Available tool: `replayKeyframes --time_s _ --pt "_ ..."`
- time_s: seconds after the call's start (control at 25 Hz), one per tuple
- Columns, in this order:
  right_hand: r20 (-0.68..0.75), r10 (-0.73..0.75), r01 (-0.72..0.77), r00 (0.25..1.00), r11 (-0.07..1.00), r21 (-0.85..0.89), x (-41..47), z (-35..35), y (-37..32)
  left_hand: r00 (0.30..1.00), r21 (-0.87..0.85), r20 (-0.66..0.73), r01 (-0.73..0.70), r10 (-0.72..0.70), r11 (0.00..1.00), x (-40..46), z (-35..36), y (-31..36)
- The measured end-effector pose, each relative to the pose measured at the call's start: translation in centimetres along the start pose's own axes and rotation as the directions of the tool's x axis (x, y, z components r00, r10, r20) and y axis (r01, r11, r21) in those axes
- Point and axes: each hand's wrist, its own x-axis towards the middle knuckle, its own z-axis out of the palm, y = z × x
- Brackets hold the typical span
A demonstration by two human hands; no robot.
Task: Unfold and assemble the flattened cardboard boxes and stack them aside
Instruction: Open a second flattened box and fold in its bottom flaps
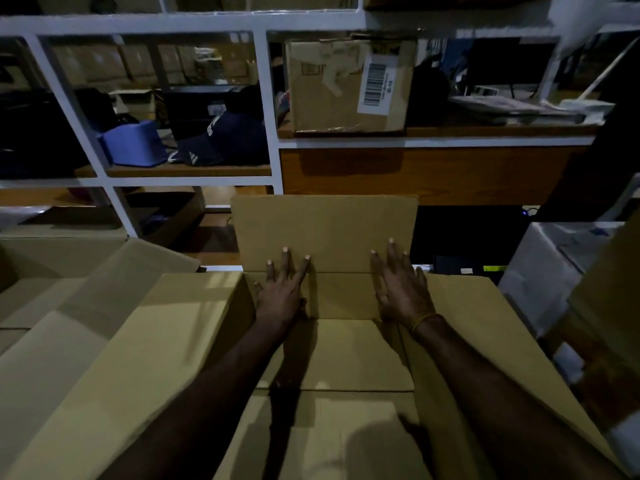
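- Open cardboard box (346, 355) sits directly below the person, side flaps splayed left and right
- Far flap (323, 230) stands upright beyond both hands, its fold line running left to right along the box's far edge
- Left hand (280, 292) and right hand (401, 289): each grip wide, fingers straight, pressed flat across that fold, holding nothing
- Both hands equally near; judged next move is to fold the flap

Beneath the spread fingers (286, 261) lay a plain brown, matt, smooth cardboard box (325, 233); beyond the fingertips stood white-painted metal shelving (266, 98) with glossy brown wooden boards (433, 174).
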Motion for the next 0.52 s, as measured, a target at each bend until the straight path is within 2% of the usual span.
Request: replayKeyframes --time_s 0.28,0.52 --pt "0.133 -0.007 0.012 0.991 0.999 -0.038 1.7 3.1 0.8 0.992 -0.010 0.123 -0.010 0.011 1.000 2.5 1.1 1.7" --pt "0.091 0.005 -0.003 0.996 1.000 -0.018 1.7 4.3 0.9 0.999 -0.033 0.036 -0.003 0.004 0.999 2.2 2.9 2.0"
